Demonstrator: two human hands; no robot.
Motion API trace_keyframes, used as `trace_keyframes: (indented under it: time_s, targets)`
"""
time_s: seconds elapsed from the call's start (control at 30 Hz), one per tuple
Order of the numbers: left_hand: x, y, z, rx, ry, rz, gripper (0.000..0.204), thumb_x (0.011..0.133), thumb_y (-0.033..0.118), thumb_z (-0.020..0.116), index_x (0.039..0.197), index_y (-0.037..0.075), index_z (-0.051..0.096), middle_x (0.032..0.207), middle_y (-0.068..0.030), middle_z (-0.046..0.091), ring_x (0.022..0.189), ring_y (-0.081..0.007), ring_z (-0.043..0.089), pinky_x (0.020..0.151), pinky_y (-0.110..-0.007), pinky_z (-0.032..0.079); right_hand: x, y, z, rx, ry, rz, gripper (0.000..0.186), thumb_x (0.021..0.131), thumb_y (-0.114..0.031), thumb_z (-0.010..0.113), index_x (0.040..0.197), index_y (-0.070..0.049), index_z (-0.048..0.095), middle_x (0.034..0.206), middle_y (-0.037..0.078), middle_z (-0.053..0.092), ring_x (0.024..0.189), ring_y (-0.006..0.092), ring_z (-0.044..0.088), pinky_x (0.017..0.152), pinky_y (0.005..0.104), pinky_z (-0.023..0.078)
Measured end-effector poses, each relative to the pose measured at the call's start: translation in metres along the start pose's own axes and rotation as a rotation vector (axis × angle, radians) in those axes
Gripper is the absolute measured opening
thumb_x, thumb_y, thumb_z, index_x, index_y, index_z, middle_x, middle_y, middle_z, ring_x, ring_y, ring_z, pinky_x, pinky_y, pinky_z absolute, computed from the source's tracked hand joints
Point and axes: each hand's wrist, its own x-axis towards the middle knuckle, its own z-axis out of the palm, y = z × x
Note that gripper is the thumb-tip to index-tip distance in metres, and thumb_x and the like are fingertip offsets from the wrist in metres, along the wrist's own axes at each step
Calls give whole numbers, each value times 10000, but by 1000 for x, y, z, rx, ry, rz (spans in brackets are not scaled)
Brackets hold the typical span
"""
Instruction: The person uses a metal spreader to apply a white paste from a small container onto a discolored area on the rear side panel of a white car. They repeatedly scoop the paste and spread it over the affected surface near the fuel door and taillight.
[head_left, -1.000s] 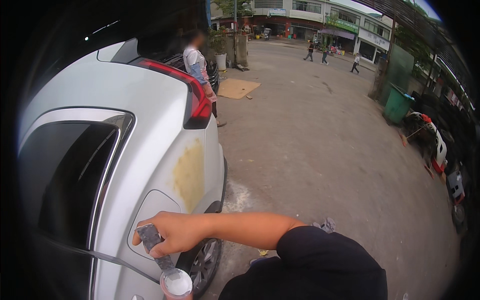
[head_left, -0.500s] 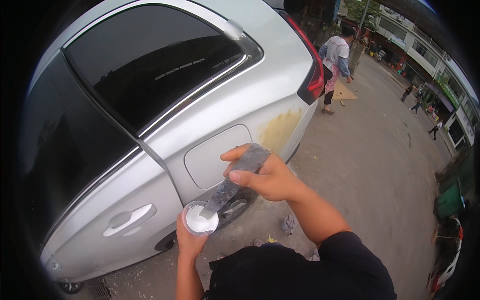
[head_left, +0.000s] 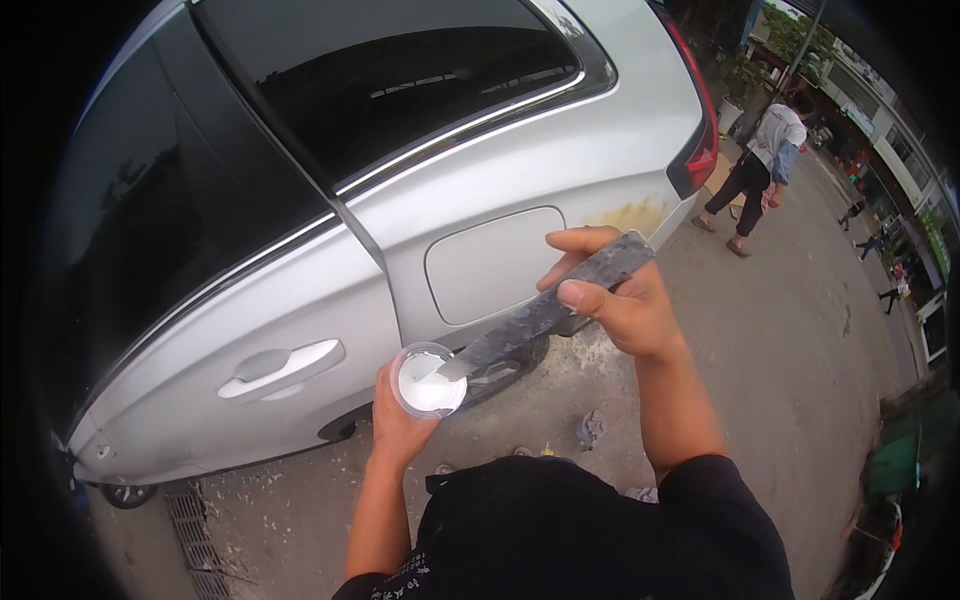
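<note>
My left hand [head_left: 398,418] is closed around a clear plastic cup [head_left: 407,360] that holds white paste [head_left: 428,388]. In my right hand [head_left: 625,305] is a flat, grey, smeared putty knife [head_left: 530,318], pinched near its upper end between thumb and fingers. It slants down to the left, with its lower tip inside the cup at the white paste. Both hands are in front of the side of a silver car [head_left: 480,225]. A yellowish rough patch [head_left: 635,215] on the rear panel shows just beyond my right hand, partly covered by it and the knife.
The car's door handle [head_left: 280,370] is left of the cup, and its rear wheel is mostly behind the putty knife. A person [head_left: 765,165] walks past the rear bumper. A floor drain grate [head_left: 195,540] lies at lower left; a greyish lump [head_left: 590,428] lies on the ground.
The view has shifted, so the car sits farther right and higher. The putty knife is tilted flatter, its tip still in the cup. The person behind the car has taken steps and turned away.
</note>
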Motion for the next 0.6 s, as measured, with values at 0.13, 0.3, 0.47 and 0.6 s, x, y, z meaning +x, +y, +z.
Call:
trace_keyframes:
  time_s: [0.13,0.3,0.47,0.6]
  targets:
    - [8,-1,-5,-105,-196,16,825,606,158,805,1335,43,436,1263,-160,515,1196,-334,496,1008,-395,409,12,-6,-3,-32,54,-141,474,817,-132,718,1229,27,545,921,140,676,827,164,655,731,278,534]
    - [14,-11,-17,-284,-395,-12,848,592,128,784,1361,79,430,1276,-139,530,1213,-315,498,1036,-383,396,5,-15,18,-88,-298,-140,463,791,-137,732,1191,34,574,912,140,678,832,173,662,719,272,529]
    - [11,-12,-21,-327,-380,-50,868,557,111,801,1350,72,451,1285,-120,541,1213,-282,509,1039,-371,398,17,-19,-2,-39,-195,-230,439,800,-111,725,1192,32,589,919,132,670,862,180,656,732,271,512]
    - [12,-15,-19,-230,-330,-1,874,555,112,801,1352,67,445,1286,-129,532,1217,-299,498,1038,-377,398,12,-11,25,-100,-187,-133,417,815,-113,719,1188,25,595,960,123,660,894,170,639,780,268,493]
